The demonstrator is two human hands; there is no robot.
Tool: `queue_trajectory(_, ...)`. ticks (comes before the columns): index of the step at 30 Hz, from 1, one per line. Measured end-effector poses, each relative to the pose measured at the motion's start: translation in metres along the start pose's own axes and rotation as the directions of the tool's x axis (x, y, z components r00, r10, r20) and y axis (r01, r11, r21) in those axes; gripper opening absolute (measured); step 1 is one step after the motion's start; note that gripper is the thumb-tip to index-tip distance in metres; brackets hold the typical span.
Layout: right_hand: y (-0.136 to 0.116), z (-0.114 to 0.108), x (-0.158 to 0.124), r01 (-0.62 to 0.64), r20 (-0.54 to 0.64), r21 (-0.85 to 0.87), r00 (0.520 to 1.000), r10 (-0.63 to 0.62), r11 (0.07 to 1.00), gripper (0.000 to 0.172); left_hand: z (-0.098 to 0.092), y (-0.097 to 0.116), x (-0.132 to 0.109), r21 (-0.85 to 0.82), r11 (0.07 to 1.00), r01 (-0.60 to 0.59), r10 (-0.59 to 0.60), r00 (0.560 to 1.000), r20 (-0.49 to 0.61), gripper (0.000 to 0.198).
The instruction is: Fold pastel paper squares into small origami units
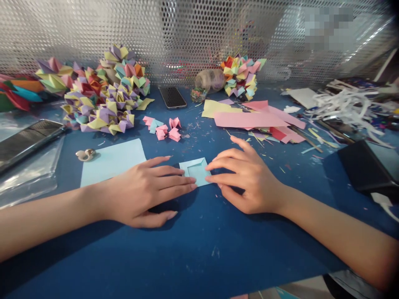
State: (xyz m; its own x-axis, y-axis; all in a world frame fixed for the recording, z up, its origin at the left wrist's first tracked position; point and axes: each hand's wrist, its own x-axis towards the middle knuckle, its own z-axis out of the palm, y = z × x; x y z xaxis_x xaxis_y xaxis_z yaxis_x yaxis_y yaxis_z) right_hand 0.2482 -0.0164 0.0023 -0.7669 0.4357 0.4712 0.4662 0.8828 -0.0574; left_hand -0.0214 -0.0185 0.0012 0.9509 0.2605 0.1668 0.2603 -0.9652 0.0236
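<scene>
A small light-blue paper [197, 172] with folded edges lies flat on the blue table [187, 249]. My left hand [152, 187] rests at its left side, fingers stretched out and apart, with fingertips on the paper's left edge. On the right, my right hand [249, 176] has its fingers spread, and some fingertips touch the paper's right edge. Partly behind my left hand is a larger light-blue sheet [115, 162], with a small shiny object [85, 155] on its left part. Several small folded pink and blue pieces [161, 132] sit beyond the paper.
Folded-paper clusters [109, 95] stand at the back left, another [241, 77] at the back right. A phone [172, 97] lies between them. Pink strips [249, 119] and paper scraps spread right of centre. At the right are a dark object [368, 166] and shredded white paper [349, 104].
</scene>
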Motion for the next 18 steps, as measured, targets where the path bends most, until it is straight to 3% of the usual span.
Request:
queue_trajectory(8,0.008,0.000,-0.004,0.064,0.093,0.051,0.993,-0.068,0.997,0.014,-0.001,0.001,0.001,-0.018,1.000,0.008,-0.008,1.000,-0.002,0.052)
queue_trajectory(15,0.012,0.002,-0.007,0.276,0.069,-0.164,0.961,-0.268,0.947,0.023,-0.001,0.001,0.001,-0.016,1.000,0.003,-0.004,0.999,-0.043,0.057)
queue_trajectory(18,0.007,0.002,-0.006,0.205,-0.019,-0.131,0.978,-0.209,0.970,0.024,-0.001,0.002,-0.001,0.026,1.000,0.013,-0.011,0.995,-0.101,0.063)
